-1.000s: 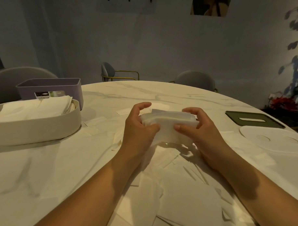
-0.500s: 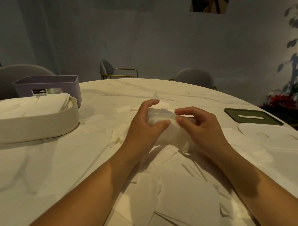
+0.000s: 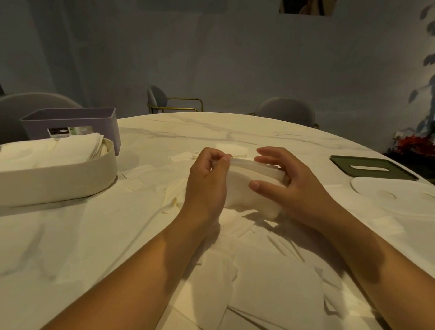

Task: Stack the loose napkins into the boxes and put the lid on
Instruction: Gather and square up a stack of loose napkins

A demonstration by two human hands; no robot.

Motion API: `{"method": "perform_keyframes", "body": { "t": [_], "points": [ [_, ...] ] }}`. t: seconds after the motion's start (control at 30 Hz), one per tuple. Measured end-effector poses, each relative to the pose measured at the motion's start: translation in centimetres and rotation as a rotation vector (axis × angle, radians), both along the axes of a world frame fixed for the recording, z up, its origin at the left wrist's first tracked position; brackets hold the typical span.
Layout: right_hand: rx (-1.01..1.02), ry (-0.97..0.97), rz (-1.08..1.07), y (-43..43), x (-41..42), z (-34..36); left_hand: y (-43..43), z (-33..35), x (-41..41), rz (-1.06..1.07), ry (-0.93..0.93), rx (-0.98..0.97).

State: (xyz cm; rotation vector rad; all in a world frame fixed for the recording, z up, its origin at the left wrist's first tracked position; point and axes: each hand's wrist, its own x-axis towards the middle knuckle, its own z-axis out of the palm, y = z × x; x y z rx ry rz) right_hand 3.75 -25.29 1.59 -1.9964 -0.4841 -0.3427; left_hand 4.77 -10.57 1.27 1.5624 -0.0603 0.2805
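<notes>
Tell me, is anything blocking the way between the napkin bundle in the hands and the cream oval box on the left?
Nothing visible does. The left hand and right hand hold the napkin bundle; between it and the cream oval box lie only flat loose napkins. The box is open, with napkins already inside.

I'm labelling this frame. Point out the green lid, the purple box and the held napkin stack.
green lid (image 3: 341, 165), head view, flat top left of its slot.
purple box (image 3: 35, 130), head view, near wall left of the label.
napkin stack (image 3: 240, 192), head view, broad near face.
</notes>
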Motion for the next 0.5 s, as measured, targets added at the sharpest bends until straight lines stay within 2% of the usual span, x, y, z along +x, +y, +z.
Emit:
{"method": "perform_keyframes", "body": {
  "t": [0.23, 0.5],
  "points": [
    [0.009, -0.034, -0.065, -0.8, 0.5, -0.7, 0.5, -0.2, 0.3, 0.014, 0.033, -0.089],
    [0.084, -0.075, -0.122, -0.9, 1.1, -0.8, 0.5, 0.0, 0.5, -0.022, 0.044, 0.004]
  ]
}}
